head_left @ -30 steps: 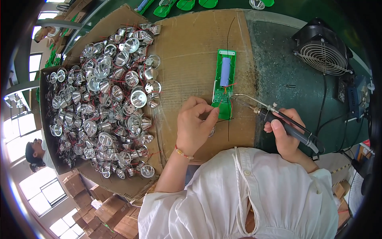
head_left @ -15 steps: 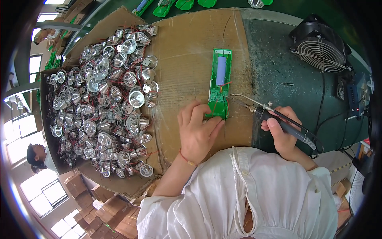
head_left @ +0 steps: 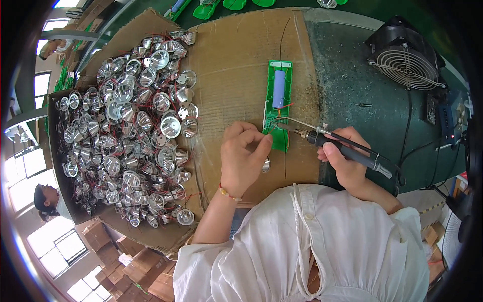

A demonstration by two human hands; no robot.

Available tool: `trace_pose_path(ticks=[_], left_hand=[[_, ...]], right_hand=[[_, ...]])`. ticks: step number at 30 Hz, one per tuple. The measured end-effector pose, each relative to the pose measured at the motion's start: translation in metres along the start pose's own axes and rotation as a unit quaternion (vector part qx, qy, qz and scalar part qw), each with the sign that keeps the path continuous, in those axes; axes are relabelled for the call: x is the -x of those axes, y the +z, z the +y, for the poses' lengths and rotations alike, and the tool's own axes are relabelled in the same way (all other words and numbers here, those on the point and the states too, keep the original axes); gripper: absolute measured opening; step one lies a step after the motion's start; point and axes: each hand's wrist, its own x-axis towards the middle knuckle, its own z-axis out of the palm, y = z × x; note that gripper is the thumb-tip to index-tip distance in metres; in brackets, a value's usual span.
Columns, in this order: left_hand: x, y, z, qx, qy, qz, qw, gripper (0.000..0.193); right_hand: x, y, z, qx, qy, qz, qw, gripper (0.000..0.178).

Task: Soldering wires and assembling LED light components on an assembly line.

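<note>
A green plastic housing (head_left: 279,142) lies lengthwise on the cardboard, holding a purple cylindrical battery cell (head_left: 279,89) and, below it, a small green circuit board (head_left: 272,119). My right hand (head_left: 345,157) grips a soldering iron (head_left: 347,151) with a thin metal feed tube (head_left: 302,122) alongside; its tip reaches the board. At the board's lower left, my left hand (head_left: 244,156) is closed in a pinch on a thin red wire, mostly hidden by the fingers. A silvery reflector cup (head_left: 265,165) shows partly beside that hand. Black wire runs past the housing's lower end.
On the left, a cardboard box (head_left: 75,206) holds many silvery reflector cups (head_left: 123,121) with red wires. A black fan with a wire grille (head_left: 406,65) stands at the far right, near a blue powered unit (head_left: 447,123). More green housings (head_left: 205,10) lie along the far edge.
The soldering iron has moved left, bringing its tip onto the board. My left hand has shifted slightly left and up, and the reflector cup beside it has come into sight.
</note>
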Motion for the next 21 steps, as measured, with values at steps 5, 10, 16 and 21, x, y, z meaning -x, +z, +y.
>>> trace_pose_path(ticks=[5, 10, 16, 21], left_hand=[[-0.001, 0.000, 0.001, 0.004, -0.009, -0.004, 1.000, 0.009], [-0.002, -0.002, -0.001, -0.013, 0.000, -0.013, 1.000, 0.009], [-0.003, -0.003, -0.003, -0.016, 0.015, -0.025, 0.999, 0.010], [-0.004, -0.004, -0.002, -0.018, 0.008, -0.024, 1.000, 0.011]], right_hand=[[-0.002, 0.000, 0.000, -0.019, 0.034, 0.010, 0.999, 0.014], [-0.001, -0.004, 0.000, 0.072, -0.053, -0.029, 0.996, 0.016], [0.002, -0.008, -0.008, -0.004, -0.012, 0.027, 1.000, 0.018], [0.004, -0.018, -0.004, -0.043, -0.021, 0.033, 0.998, 0.017]])
